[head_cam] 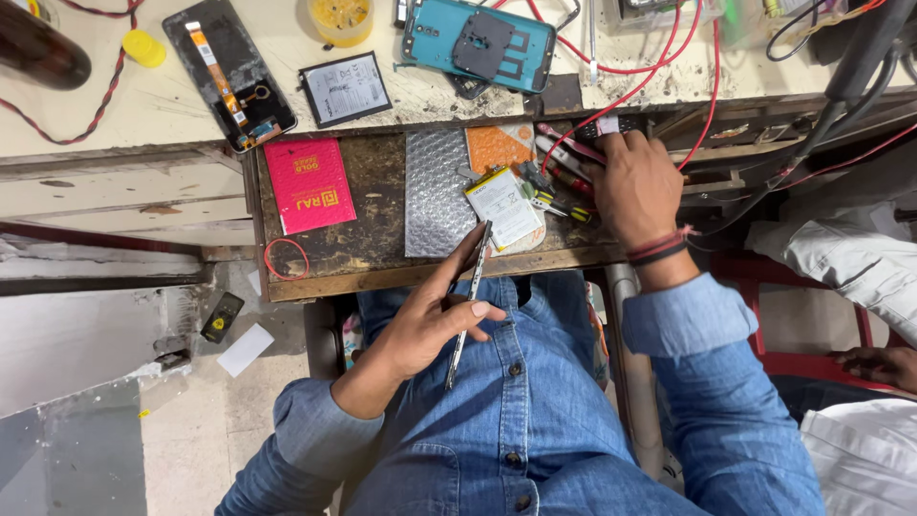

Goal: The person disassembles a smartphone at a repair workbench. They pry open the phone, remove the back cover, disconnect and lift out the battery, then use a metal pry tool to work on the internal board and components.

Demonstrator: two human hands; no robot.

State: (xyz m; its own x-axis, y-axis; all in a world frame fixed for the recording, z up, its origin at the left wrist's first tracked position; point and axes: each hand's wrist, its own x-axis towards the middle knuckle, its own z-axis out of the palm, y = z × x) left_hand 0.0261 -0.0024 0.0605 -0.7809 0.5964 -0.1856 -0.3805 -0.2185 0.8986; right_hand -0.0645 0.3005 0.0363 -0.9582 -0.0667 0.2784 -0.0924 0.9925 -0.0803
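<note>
Your left hand (425,325) pinches a thin metal strip (470,304) edge-on over your lap; your right hand (635,186) rests, fingers curled, among screwdrivers (559,182) in the open drawer (382,263) (grasp unclear).

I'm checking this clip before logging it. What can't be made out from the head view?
- Right hand: fingertips buried among the screwdrivers in the drawer; grip unclear.
- Thin metal strip in the left hand: seen edge-on, kind unclear.
- Dark bottle: cut off by the top-left edge.
- Another person's hand: cut off at the right edge.

Scuffed cream workbench (86,119) — open wooden drawer (382,244), tiled floor (191,440)
</note>
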